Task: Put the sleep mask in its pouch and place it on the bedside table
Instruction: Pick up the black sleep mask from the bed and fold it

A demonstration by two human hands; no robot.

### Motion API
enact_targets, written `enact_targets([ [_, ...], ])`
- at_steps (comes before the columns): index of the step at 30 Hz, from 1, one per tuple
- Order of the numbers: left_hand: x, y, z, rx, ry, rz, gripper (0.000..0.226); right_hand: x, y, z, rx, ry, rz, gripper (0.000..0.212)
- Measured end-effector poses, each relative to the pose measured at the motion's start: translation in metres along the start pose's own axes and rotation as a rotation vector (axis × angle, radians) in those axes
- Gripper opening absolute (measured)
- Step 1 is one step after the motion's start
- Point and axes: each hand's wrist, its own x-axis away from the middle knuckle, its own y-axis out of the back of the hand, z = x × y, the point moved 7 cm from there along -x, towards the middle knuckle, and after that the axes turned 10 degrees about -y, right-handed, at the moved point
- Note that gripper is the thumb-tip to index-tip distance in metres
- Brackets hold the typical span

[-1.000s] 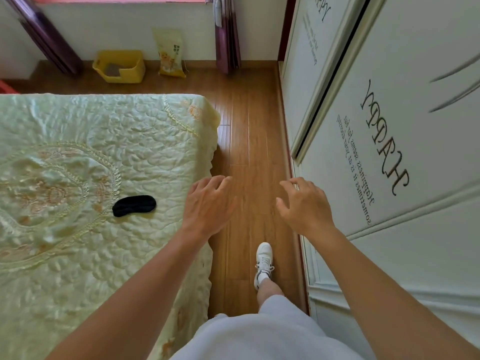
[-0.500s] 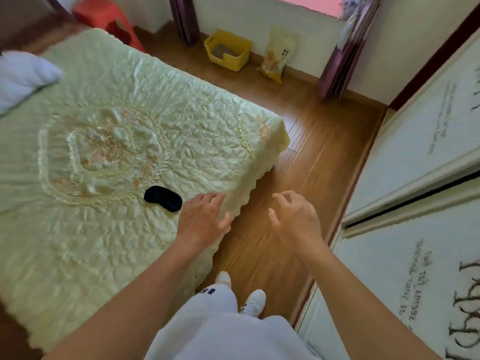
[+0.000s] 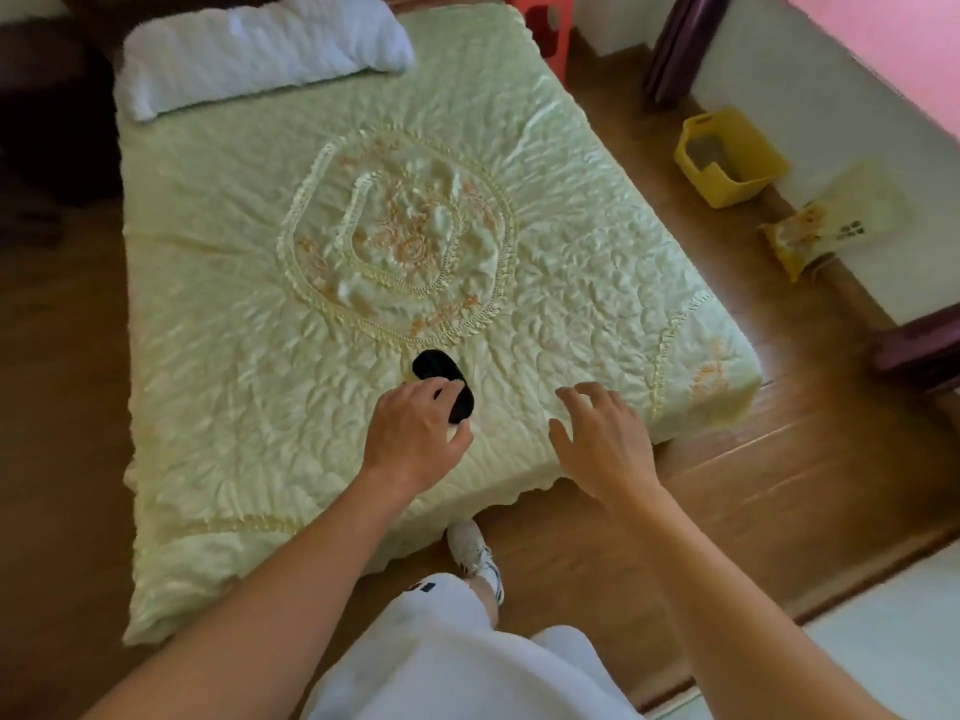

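Observation:
The black sleep mask [image 3: 435, 367] lies flat on the pale green quilted bed cover [image 3: 249, 330], near the foot of the bed. My left hand [image 3: 415, 433] is over the mask's near end, with forefinger and thumb spread on either side of it and the fingertips touching it; the mask is not lifted. My right hand [image 3: 602, 433] hovers over the bed edge to the right, fingers apart and holding nothing. No pouch shows in this view.
A white pillow [image 3: 260, 49] lies at the head of the bed, with dark furniture [image 3: 47, 106] to its left. A red stool [image 3: 545, 23], yellow bin [image 3: 727, 158] and yellow bag [image 3: 831, 220] stand by the right wall. My white-shoed foot [image 3: 475, 556] stands on the wooden floor at the bed's foot.
I have turned from the wardrobe toward the bed. My left hand has reached forward onto the mask's near end, and my right hand has come over the bed edge.

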Motion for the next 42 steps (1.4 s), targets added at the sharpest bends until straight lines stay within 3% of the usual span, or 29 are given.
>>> enact_targets([
  [10, -0.038, 0.003, 0.088, 0.019, 0.185, -0.033, 0.052, -0.096, -0.006, 0.078, 0.129, 0.312, 0.059, 0.045],
  [16, -0.064, -0.052, 0.125, -0.003, 0.22, 0.056, 0.054, -0.152, -0.052, 0.098, 0.152, 0.439, 0.116, 0.045],
  [32, -0.147, -0.314, 0.201, -0.1, -0.053, 0.321, 0.071, -0.243, -0.323, 0.083, 0.206, 0.768, 0.308, 0.062],
  [36, -0.164, -0.351, 0.221, -0.094, -0.091, 0.289, 0.078, -0.25, -0.367, 0.088, 0.169, 0.818, 0.261, 0.065],
  [42, -0.178, -0.365, 0.232, -0.012, -0.144, 0.179, 0.062, -0.247, -0.401, 0.089, 0.101, 0.882, 0.187, 0.061],
])
